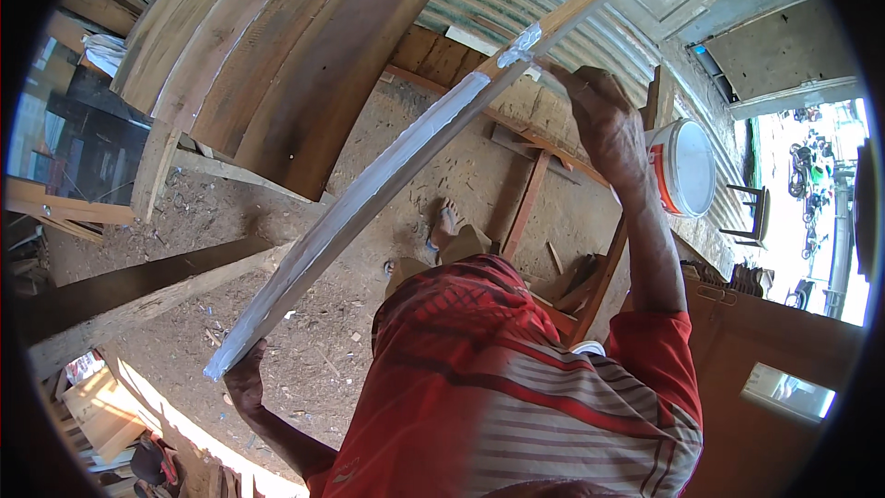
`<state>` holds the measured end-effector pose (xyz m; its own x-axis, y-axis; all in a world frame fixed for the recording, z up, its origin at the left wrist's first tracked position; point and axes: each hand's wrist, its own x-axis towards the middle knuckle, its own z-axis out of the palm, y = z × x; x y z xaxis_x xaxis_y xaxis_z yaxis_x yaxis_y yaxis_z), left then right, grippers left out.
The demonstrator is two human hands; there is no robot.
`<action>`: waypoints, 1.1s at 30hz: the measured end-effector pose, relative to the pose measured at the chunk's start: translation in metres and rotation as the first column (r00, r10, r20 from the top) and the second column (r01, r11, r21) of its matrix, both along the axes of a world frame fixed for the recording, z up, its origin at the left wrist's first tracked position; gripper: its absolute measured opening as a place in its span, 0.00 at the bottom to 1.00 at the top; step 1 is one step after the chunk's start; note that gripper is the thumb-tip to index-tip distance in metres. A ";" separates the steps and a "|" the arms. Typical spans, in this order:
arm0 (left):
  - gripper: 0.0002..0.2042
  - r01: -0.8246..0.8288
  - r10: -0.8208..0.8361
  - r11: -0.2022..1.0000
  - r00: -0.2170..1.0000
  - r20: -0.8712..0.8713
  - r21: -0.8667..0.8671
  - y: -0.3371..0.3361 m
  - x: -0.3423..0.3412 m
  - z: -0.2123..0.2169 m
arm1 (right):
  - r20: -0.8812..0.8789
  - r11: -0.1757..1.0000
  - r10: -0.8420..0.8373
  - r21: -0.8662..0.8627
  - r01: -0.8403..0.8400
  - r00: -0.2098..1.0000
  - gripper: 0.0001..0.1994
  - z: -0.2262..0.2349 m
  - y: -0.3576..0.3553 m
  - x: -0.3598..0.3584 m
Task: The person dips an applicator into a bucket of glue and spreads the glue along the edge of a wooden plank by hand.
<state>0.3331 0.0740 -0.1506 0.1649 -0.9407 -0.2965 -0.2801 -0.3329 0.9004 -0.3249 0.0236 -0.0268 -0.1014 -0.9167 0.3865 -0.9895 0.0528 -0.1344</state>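
Note:
I hold a long, narrow wooden strip [387, 175] slantwise in front of me. Most of its length is coated in white filler; the far end is bare wood. My left hand [245, 378] grips its near, lower end. My right hand [604, 120] is raised at the far part of the strip, fingers bent against the edge where the white coat ends. Whether it holds a tool I cannot tell. My red striped shirt [516, 387] fills the lower middle.
A white bucket [687, 166] stands to the right of my right hand. Wide curved planks [277, 46] lean at the upper left. A thick beam [138, 295] lies at the left. Sawdust covers the dirt floor [442, 194]. Wooden frames lie near my foot.

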 end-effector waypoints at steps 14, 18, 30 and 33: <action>0.26 0.033 -0.034 0.999 0.997 0.075 0.021 -0.005 0.002 0.001 | 0.293 1.000 -0.012 0.008 0.010 0.956 0.16 0.004 0.002 0.007; 0.26 0.054 -0.051 0.998 0.992 0.115 -0.019 -0.003 0.006 -0.003 | 0.257 0.995 -0.093 -0.016 0.100 0.962 0.15 0.005 -0.018 -0.020; 0.23 0.027 -0.026 0.998 1.000 0.007 -0.057 0.000 0.004 -0.003 | 0.234 0.998 -0.066 0.001 0.067 0.970 0.14 0.011 -0.026 -0.020; 0.23 0.022 -0.021 1.000 0.998 0.065 -0.017 -0.005 -0.001 0.003 | 0.252 1.000 -0.016 0.022 0.011 0.968 0.14 0.012 -0.016 -0.009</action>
<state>0.3326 0.0692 -0.1480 0.1626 -0.9492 -0.2693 -0.3455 -0.3104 0.8856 -0.3340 0.0073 -0.0147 -0.2059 -0.9218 0.3286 -0.9230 0.0714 -0.3781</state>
